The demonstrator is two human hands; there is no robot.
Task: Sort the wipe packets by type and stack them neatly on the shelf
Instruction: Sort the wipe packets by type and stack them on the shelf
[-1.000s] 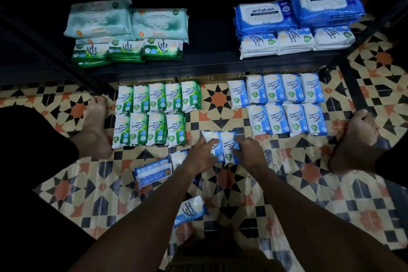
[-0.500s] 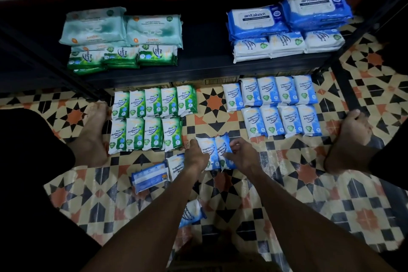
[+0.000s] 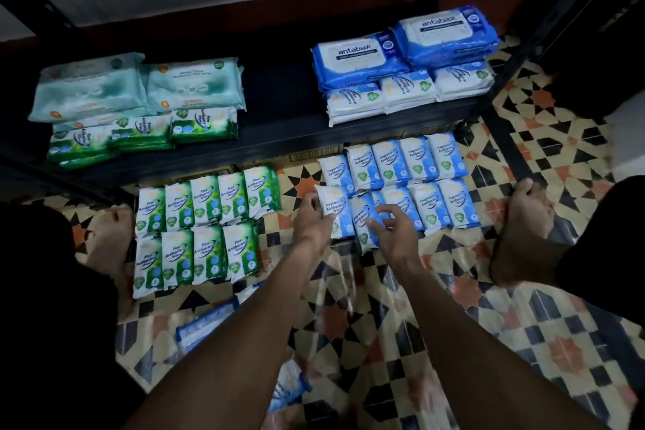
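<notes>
- On the shelf [image 3: 279, 108], toward its left end, big packs [image 3: 139, 87] sit behind pine packs [image 3: 146, 133] at the front edge.
- Toward its right end, antabax packs [image 3: 401, 52] lie on fragrance packs [image 3: 408, 94].
- On the floor [image 3: 523, 342], before the shelf's front edge, pine packets [image 3: 206, 230] lie in two rows at left and fragrance packets [image 3: 436, 185] in two rows at right.
- The left hand [image 3: 310, 220] holds the end packet [image 3: 331, 209] at the near row's left end. The right hand [image 3: 394, 237] lies over the next packet [image 3: 363, 223].
- Loose packets [image 3: 206, 325] lie farther out, by the left forearm.

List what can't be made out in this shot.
Head view:
1. Whether the right hand grips the second packet, beside the first packet in the left hand: fingers cover the contact.
2. Loose packets at the bottom: forearms cover them, motion-blurred.
3. Pale green packs' print: dim, blurred.
4. Stack depth on the shelf: top packs cover lower ones.
</notes>
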